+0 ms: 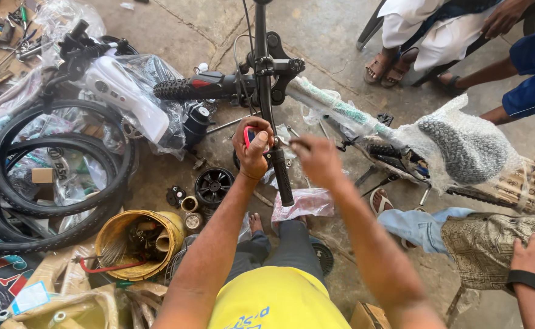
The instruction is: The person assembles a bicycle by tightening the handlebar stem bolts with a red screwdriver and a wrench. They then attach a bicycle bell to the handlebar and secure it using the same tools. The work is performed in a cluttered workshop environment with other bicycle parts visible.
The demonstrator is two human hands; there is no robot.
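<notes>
Halfway built at best: handlebar (267, 91) upright ahead on the floor (340, 36), grips on, frame (340, 113) in bubble wrap, tyres (54, 164) loose beside. Left hand (253, 149) wrapped around a red-handled tool (248, 135) against the bar; right hand (317, 159) fingers pinching something small, too blurred to name.

Operator wears a short-sleeved yellow shirt (276, 301) with blue printed marking near its lower hem. Grey trousers (279, 244) extend directly beyond the shirt. Both forearms are bare, without sleeves or wristwear. Left hand (253, 146) and right hand (319, 159) are ungloved.
</notes>
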